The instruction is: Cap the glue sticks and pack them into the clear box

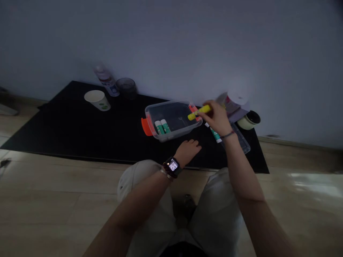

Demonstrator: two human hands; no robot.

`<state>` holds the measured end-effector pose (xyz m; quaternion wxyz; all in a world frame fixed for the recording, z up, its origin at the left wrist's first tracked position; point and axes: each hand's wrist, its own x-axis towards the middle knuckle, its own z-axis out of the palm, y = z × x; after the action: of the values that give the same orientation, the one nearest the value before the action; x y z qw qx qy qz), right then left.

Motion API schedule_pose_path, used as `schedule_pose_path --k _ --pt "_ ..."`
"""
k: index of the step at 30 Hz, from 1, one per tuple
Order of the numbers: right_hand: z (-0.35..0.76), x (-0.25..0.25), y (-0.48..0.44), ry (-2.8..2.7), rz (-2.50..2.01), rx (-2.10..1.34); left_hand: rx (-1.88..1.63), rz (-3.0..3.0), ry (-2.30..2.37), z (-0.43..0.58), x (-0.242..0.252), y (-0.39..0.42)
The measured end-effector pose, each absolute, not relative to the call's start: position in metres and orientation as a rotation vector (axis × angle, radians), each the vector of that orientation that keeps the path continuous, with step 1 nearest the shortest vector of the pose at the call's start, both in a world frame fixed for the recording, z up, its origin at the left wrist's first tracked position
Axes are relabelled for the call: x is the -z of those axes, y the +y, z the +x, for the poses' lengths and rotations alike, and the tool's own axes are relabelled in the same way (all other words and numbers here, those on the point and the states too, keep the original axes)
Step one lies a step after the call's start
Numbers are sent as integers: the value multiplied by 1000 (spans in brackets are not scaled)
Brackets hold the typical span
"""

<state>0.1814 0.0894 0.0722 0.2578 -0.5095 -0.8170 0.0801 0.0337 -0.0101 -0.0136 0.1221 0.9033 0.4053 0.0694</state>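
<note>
My right hand is closed on a yellow highlighter, whose free end points left over the right side of a clear plastic box. The box has orange clips at its two ends and no lid on it. Inside, at the left, two green-and-white glue sticks lie side by side. Another green-and-white glue stick lies on the table below my right wrist. My left hand, wearing a watch, rests at the table's front edge with its fingers stretched out, apart from the box and holding nothing.
The black table stands against a wall. Toward the left are a paper cup, a spray bottle and a dark glass. At right are a clear lid, a pale cup and a white roll.
</note>
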Motion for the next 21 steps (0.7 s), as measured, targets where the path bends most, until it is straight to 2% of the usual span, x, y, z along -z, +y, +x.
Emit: schedule_pose_path --k 4,7,11,21 --pt "235 -50 44 -1903 -1589 -296 -313 2483 1342 39 10 -10" --pt "241 -22 25 -1817 -1661 -501 -516 2249 1446 44 5 -10" --pt "220 -6 18 -1813 -1514 -852 -679 1912 1325 49 5 -12" --pt "216 0 23 -1668 -1445 -955 -627 1383 934 51 6 -8"
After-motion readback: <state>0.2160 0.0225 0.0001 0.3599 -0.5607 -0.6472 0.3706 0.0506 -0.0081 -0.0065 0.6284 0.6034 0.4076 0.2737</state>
